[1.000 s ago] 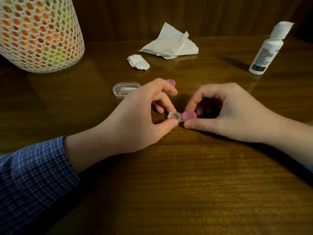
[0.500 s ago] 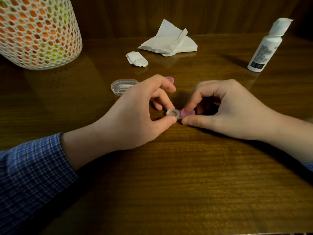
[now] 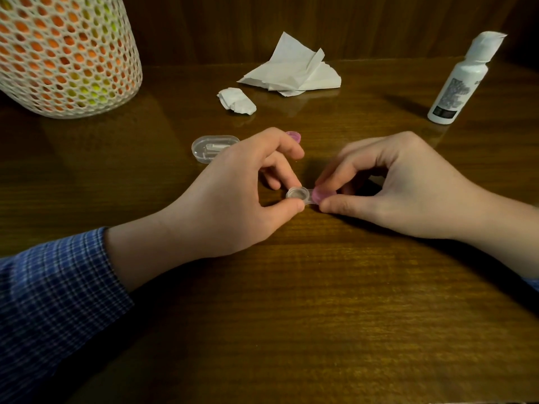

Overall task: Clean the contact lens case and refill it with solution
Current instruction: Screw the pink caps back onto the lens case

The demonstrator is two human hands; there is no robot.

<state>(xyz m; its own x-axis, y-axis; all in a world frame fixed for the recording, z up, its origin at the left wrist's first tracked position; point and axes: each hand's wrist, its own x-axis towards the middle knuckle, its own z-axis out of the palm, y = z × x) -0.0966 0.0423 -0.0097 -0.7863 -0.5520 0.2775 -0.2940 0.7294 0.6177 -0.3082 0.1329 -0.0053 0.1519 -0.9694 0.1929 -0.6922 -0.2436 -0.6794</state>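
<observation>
A small clear contact lens case rests on the wooden table between my hands. My left hand pinches its uncapped left well between thumb and fingers. A pink cap sits on the right well, and my right hand grips that cap with thumb and index finger. A second pink cap lies on the table just behind my left index finger. The white solution bottle stands shut at the back right.
A clear oval box lies left of my left hand. A crumpled tissue and a larger unfolded tissue lie at the back. A tall white mesh container stands at the back left, against the wooden wall.
Both hands stay on the case; my right fingers have shifted slightly around the pink cap. The view has tilted a little, so everything sits slightly higher in the picture.
</observation>
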